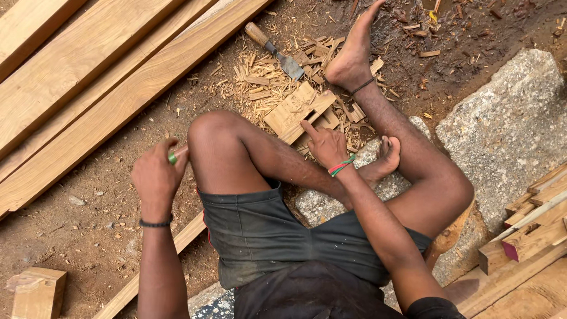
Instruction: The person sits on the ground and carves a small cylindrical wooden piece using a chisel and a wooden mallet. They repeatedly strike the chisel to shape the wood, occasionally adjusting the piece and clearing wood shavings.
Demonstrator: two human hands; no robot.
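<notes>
My left hand (pixel 156 174) is raised beside my left knee and grips a thin pencil-like stick with a green end (pixel 173 157). My right hand (pixel 325 145) reaches between my legs. Its index finger points forward and touches the near corner of a small flat wooden block (pixel 291 111); the other fingers are curled. The block lies on the ground among wood chips (pixel 260 77), and faint carved marks show on its top. A chisel with a wooden handle (pixel 274 50) rests on the dirt beyond the block, near my bare right foot (pixel 353 56).
Long planks (pixel 88 77) lie diagonally at the upper left. A large rough stone (pixel 508 130) sits at the right, with stacked wood offcuts (pixel 531 227) below it. A small wooden block (pixel 38 292) lies at the bottom left. I sit on another stone (pixel 319 207).
</notes>
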